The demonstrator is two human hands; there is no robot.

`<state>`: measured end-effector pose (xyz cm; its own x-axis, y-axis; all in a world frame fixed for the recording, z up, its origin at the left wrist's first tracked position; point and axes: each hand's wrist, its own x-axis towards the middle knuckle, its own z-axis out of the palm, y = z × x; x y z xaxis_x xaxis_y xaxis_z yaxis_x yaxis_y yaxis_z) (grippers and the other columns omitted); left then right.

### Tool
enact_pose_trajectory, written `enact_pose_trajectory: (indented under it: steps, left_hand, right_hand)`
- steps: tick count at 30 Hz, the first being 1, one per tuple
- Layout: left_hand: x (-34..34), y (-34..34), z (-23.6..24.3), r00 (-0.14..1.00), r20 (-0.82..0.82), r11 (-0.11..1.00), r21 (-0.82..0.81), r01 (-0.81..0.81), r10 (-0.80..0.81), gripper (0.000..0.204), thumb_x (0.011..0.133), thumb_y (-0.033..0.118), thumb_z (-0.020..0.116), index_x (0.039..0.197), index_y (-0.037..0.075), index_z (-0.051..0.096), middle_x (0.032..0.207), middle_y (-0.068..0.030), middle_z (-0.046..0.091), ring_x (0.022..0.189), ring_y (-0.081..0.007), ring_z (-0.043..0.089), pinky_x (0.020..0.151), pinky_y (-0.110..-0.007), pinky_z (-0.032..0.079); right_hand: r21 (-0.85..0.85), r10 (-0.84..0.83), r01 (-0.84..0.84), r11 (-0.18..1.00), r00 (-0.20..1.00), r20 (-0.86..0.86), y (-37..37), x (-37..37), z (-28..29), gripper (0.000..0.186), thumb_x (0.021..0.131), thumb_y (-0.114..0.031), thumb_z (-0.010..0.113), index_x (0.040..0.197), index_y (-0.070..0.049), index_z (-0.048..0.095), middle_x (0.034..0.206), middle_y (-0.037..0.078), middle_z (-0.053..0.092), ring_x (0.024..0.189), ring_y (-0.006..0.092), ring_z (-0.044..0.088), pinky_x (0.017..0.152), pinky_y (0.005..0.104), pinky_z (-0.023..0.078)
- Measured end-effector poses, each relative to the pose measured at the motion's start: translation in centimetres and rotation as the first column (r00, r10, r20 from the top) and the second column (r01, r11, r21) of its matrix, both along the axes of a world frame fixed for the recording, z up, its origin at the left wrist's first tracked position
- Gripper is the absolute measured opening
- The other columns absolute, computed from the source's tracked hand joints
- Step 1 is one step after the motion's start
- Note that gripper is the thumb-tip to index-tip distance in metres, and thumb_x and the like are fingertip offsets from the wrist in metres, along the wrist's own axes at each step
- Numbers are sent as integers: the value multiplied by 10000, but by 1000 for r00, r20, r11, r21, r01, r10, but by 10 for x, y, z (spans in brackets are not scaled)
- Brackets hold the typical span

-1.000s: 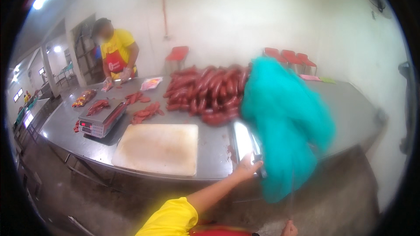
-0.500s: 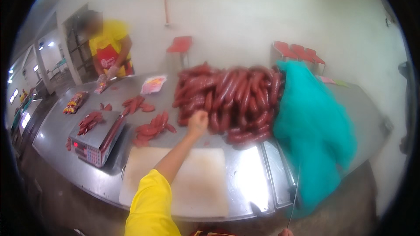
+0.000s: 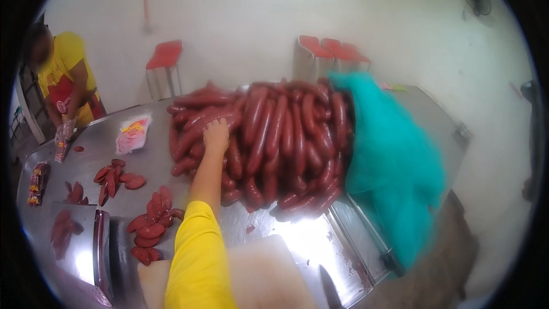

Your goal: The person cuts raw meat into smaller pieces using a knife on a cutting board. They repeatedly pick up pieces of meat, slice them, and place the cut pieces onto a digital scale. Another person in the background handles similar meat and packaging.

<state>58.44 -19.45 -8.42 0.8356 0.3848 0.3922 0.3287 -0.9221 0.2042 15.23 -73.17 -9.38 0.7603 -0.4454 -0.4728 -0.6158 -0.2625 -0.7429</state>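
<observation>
My left hand (image 3: 217, 135) reaches into a big heap of glossy dark-red sausages (image 3: 267, 131). Its fingers curl over one thick sausage (image 3: 213, 117) near the upper left of the pile. A dark blade, seemingly a knife (image 3: 329, 287), points up from the lower edge beside the cutting board. My right hand is out of view. Below my left arm lies a white cutting board (image 3: 269, 274). Left of the arm rest loose piles of cut sausage pieces (image 3: 151, 230).
A metal scale (image 3: 77, 240) bearing pieces stands at the left. Beyond are a packed bundle (image 3: 38, 184), a printed bag (image 3: 133, 134) and a co-worker (image 3: 71, 80) in gloves. Teal mesh cloth (image 3: 394, 166) borders the heap's right. Red stools (image 3: 166, 54) stand by the wall.
My view has swung right and nearer the heap. My left hand has gone from the heap's front edge up onto a sausage. My right hand has left the view.
</observation>
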Motion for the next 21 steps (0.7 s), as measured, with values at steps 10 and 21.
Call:
enact_pose_trajectory:
  steps: [10,21]
  left_hand:
    - [-92,-20,77,992,87,932,-344,112,-86,388,782,129,600,1137,-18,547,1101,-301,596,1020,-439,582,875,-469,467]
    - [-357,-150,41,947,51,936,-139,322,-318,592,745,488,764,1079,39,575,921,-183,644,803,-357,646,704,-411,518]
  right_hand:
    - [-94,172,-166,982,983,61,1,9,14,306,945,-276,543,756,-40,594,608,27,534,544,116,491,515,283,414]
    - [5,438,-474,880,816,376,-42,68,-40,407,936,-303,560,683,16,576,511,62,541,484,108,537,462,278,405]
